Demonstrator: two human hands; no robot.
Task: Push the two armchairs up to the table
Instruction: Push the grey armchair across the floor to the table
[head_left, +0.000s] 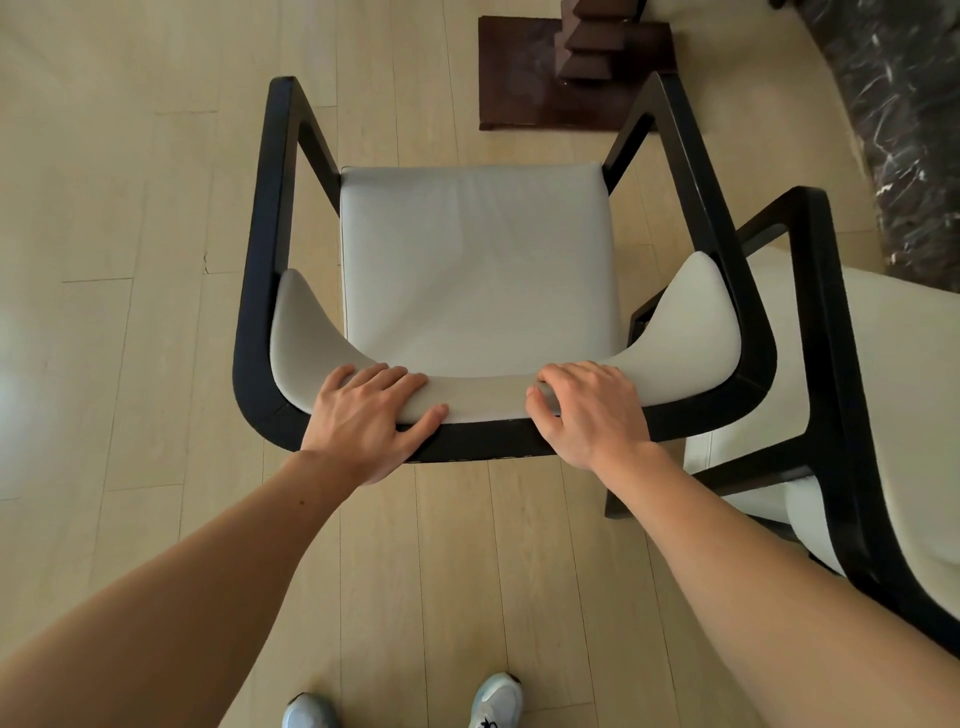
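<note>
Looking down from my head, I stand behind an armchair (475, 270) with a black frame and a pale grey seat. My left hand (363, 421) lies over the top of its padded backrest, fingers (387, 379) curled over the front of the padding and thumb stretched along the black rail, so the hand is closed on the backrest. My right hand (589, 410) grips the same backrest further along, fingers bent over the cushion edge and thumb tucked in toward my left hand; it too holds the chair. Both forearms reach forward from the bottom corners of the view.

The armchair stands on a pale wooden floor (130, 208), its open front facing away from me. Just past its front edge, at the top of the view, sits a dark brown square base (519, 73) with a stepped block rising from it; I cannot tell whether it belongs to the table. The chair's front right leg is near this base but not touching it.

On my right, a second armchair (852, 415) of the same kind stands just beside the first, angled a little, its black arm close to the first chair's arm. Beyond it, in the top right corner, there is a dark marbled slab (904, 130).

My shoes (496, 699) show at the bottom edge, behind the chair.
</note>
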